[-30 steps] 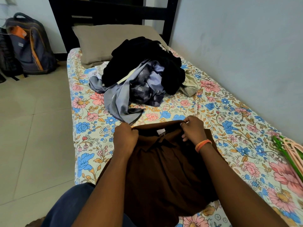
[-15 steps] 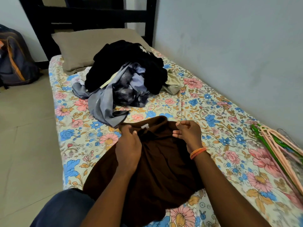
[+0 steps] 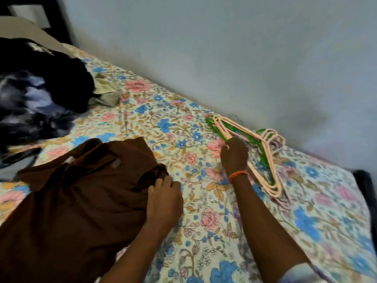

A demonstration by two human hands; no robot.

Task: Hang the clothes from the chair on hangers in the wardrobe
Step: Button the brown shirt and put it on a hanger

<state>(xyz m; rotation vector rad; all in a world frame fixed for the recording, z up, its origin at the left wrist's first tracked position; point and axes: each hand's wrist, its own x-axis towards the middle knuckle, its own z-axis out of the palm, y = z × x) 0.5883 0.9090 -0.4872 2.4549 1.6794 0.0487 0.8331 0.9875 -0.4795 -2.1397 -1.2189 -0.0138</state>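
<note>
A brown shirt (image 3: 77, 193) lies spread on the flowered bed sheet (image 3: 204, 231) at the lower left. My left hand (image 3: 165, 199) rests on its right edge, fingers gripping the cloth. To the right, a stack of pink and green plastic hangers (image 3: 265, 156) lies on the bed by the wall. My right hand (image 3: 234, 155), with an orange band at the wrist, is closed around the bar of a pink hanger at the near side of the stack.
A pile of black, grey and beige clothes (image 3: 40, 88) sits at the upper left, in front of a beige pillow (image 3: 26, 31). A pale blue wall (image 3: 224, 48) runs along the far side of the bed. The dark bed frame (image 3: 365, 190) shows at the right.
My view has swung right, toward the wall. My right hand left the brown shirt and reached over to the hangers, closing on a pink one. My left hand stays on the shirt.
</note>
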